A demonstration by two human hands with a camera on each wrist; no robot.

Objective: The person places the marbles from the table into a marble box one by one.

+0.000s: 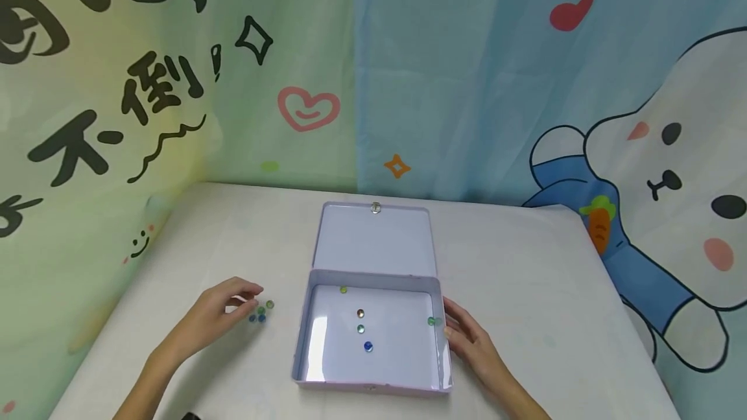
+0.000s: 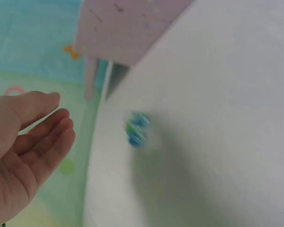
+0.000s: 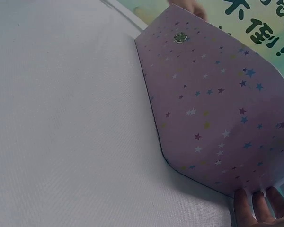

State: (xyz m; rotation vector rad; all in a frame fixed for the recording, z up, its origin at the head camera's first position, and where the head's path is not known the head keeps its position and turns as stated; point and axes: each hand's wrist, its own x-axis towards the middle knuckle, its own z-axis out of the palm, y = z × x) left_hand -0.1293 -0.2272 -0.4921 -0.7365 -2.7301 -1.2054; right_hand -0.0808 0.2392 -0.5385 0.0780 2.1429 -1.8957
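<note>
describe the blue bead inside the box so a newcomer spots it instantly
Find the open box on the white table. Inside, the blue bead lies closer to the front wall than any other. It is the only blue one there; the other beads are green, yellowish or brownish.

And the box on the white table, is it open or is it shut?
The box is open: its lid is swung back at the far edge, and beads show inside.
</note>
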